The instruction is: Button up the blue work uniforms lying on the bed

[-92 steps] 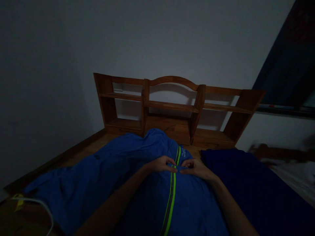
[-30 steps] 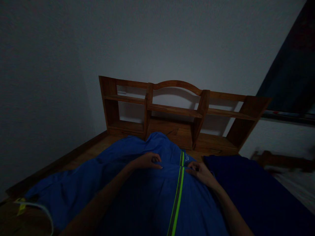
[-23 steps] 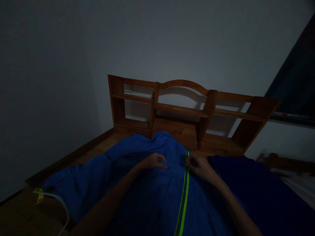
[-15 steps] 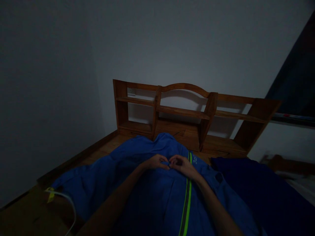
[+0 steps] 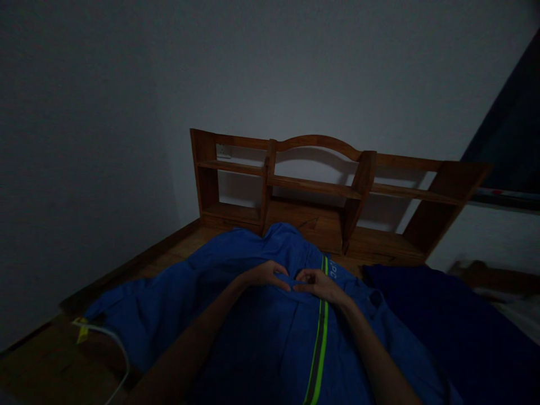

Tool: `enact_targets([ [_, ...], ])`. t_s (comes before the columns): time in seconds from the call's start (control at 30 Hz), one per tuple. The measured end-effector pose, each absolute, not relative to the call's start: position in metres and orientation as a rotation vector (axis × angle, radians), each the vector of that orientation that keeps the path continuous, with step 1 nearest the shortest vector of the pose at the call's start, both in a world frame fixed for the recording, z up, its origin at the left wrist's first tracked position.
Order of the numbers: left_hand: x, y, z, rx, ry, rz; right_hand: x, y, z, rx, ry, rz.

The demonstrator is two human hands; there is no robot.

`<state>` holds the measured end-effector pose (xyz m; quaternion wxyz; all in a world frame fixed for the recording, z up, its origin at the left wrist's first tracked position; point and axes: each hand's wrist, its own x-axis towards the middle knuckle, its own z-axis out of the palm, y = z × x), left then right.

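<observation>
A blue work jacket lies spread out in front of me, with a yellow-green and grey reflective stripe and white lettering to the right of my hands. Near its middle, my left hand pinches the fabric between thumb and fingers. My right hand faces it, fingers curled and closed on the cloth just left of the stripe. The fingertips of both hands almost meet. Whatever small part of the jacket lies between them is too dark to make out.
Behind the jacket stands a wooden headboard with shelves against a pale wall. A dark blue cloth lies at the right. At lower left are a white cable and a yellow tag. The room is dim.
My fingers have shifted slightly on the fabric, the right thumb straightening towards the left one. The view has tilted a little; the jacket stays in place.
</observation>
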<state>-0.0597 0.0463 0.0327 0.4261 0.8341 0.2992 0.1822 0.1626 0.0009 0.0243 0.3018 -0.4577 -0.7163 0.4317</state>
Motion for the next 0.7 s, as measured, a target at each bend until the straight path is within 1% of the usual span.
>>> enact_targets([
  [0.37, -0.0571, 0.0493, 0.0257, 2.07, 0.831, 0.561, 0.1614, 0.0004, 0.0272, -1.186, -1.868, 1.007],
  [0.53, -0.0573, 0.0455, 0.0318, 1.975, 0.78, 0.5, 0.1606, 0.0017, 0.0232, -1.189, -1.852, 1.002],
  [0.7, -0.0575, 0.0447, 0.0311, 2.015, 0.753, 0.52, 0.1621, 0.0019, 0.0215, -1.302, -1.851, 0.984],
])
